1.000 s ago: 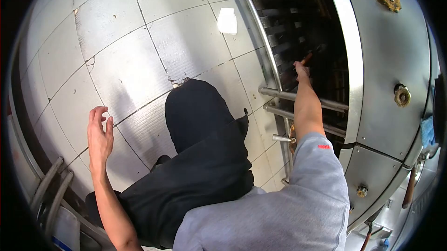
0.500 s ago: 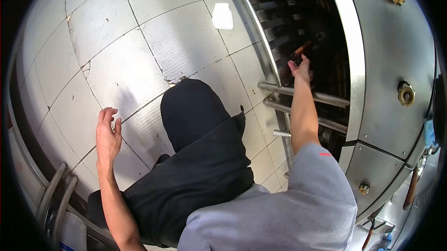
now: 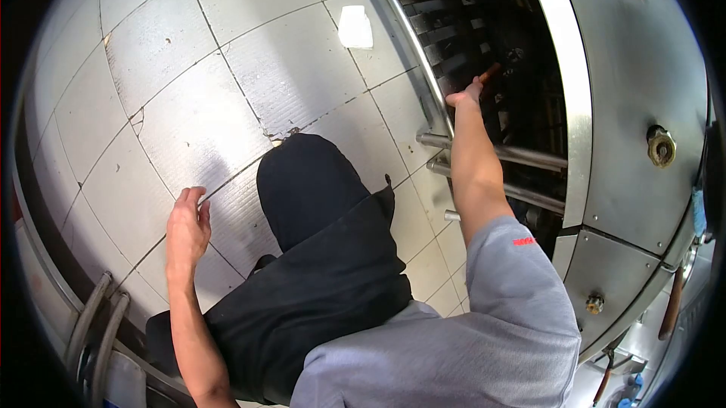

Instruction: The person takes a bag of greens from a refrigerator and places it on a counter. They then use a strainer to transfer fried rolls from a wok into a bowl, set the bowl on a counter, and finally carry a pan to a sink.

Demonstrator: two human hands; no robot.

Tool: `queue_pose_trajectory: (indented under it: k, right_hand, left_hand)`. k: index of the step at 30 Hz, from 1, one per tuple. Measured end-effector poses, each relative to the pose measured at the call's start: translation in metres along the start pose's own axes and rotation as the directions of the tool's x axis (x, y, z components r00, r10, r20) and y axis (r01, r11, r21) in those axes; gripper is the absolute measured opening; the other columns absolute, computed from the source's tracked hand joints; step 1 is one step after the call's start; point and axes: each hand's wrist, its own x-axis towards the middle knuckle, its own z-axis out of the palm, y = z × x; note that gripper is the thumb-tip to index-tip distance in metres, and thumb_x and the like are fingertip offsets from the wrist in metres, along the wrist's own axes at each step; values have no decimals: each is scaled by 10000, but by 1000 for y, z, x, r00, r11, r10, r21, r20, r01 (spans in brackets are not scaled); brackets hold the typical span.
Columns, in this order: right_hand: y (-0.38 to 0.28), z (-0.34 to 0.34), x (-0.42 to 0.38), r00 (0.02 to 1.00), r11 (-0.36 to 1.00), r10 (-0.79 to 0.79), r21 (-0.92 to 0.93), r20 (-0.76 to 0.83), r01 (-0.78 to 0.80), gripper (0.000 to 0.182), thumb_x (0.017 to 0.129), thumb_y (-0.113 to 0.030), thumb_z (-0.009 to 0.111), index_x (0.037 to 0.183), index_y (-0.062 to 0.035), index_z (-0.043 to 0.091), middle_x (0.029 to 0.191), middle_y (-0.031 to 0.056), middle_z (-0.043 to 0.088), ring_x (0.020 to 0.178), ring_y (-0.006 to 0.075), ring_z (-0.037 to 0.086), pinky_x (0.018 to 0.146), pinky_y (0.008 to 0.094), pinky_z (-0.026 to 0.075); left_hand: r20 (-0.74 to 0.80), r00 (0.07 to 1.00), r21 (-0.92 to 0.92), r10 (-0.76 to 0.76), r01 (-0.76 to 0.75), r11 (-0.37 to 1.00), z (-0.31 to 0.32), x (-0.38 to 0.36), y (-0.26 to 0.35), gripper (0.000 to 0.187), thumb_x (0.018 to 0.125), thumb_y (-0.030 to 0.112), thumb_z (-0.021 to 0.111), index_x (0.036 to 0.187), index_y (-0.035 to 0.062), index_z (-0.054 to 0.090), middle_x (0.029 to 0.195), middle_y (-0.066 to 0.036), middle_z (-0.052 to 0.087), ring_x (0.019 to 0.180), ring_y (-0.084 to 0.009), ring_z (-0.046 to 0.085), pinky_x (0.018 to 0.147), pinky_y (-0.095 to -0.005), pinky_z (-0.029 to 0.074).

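Note:
My left hand (image 3: pixel 188 230) hangs over the tiled floor, fingers loosely bent, with nothing in it. On the right, my right hand (image 3: pixel 467 93) reaches over a metal rail (image 3: pixel 412 41) into the dark space under a steel unit. Its fingertips are at the near end of a small reddish-brown cylindrical piece (image 3: pixel 491 73). The thumb side shows, but the other fingers are largely hidden in shadow, so a grip on the piece cannot be made out.
Metal pipes (image 3: pixel 529 157) cross below my right forearm. The steel front (image 3: pixel 620 105) carries worn knobs (image 3: pixel 661 147). A white patch (image 3: pixel 355 27) shows on the tiles (image 3: pixel 295 52). Curved pipes (image 3: pixel 106 332) stand at lower left. My black-covered knee (image 3: pixel 310 181) is between my arms.
My right hand has shifted slightly left and turned, now covering the dark part beside the brown piece. My left hand has moved a little down and right, its fingers turned more rightward.

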Motion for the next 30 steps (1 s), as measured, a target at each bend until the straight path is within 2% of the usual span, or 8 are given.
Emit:
queue_pose_trajectory:
  k: [4,8,11,14,20,23,26,30]
  right_hand:
    - [2,-6,-10,999,994,20,110,47,-25,428,834,-411,474,1120,-111,581,1197,54,562,1060,216,532,968,386,368]
    - [1,2,-40,998,973,-18,229,56,5,477,801,-381,449,1176,-104,549,1241,60,538,1124,224,487,1003,362,328]
    - [4,0,-26,989,962,-90,267,117,56,433,731,-355,514,1093,-133,601,1165,28,581,1068,203,524,973,353,357]
    - [1,-2,-29,988,966,-35,257,149,-5,405,734,-365,516,1063,-145,601,1157,13,584,1014,178,543,935,331,378]
    - [4,-2,-36,983,944,44,330,-178,17,284,833,-328,456,1012,-156,594,1109,12,599,884,121,559,836,284,407]
    - [3,-12,-14,998,959,55,278,28,-60,265,891,-260,420,1031,-107,585,1098,29,607,923,141,566,865,294,406]
    - [1,-18,7,981,964,143,204,132,-168,239,903,-244,435,1018,-98,585,1053,62,617,934,210,569,909,369,408]
    - [1,-18,-4,966,953,158,223,203,-203,235,925,-227,442,1027,-67,581,1102,75,608,1029,220,555,952,379,394]
  left_hand:
    - [87,996,63,32,-38,997,3,-3,6,184,819,-13,508,997,-3,552,949,-192,578,855,-391,566,742,-436,464]
    - [99,993,80,63,-71,994,11,-4,4,171,817,4,516,984,-3,553,929,-201,576,844,-384,571,740,-433,472]
    - [105,991,98,79,-89,991,16,-5,0,164,823,12,506,979,-6,555,930,-202,578,847,-381,573,740,-434,473]
    - [137,989,110,63,-79,991,18,-6,-2,170,812,-2,494,968,-7,559,923,-200,583,852,-376,576,742,-432,474]
    - [240,970,162,39,-80,984,26,-10,-9,251,741,-52,486,974,-5,566,898,-192,588,857,-366,582,746,-423,479]
    - [268,962,171,56,-105,980,31,-11,-9,270,715,-58,492,968,-6,569,889,-191,588,846,-364,588,748,-414,486]
    - [311,948,203,61,-130,971,37,-14,-14,253,704,-51,497,942,-6,571,886,-189,592,845,-358,596,750,-402,495]
    - [383,923,250,15,-119,961,42,-15,-14,221,700,-36,507,908,-2,571,880,-187,600,856,-350,604,751,-393,503]
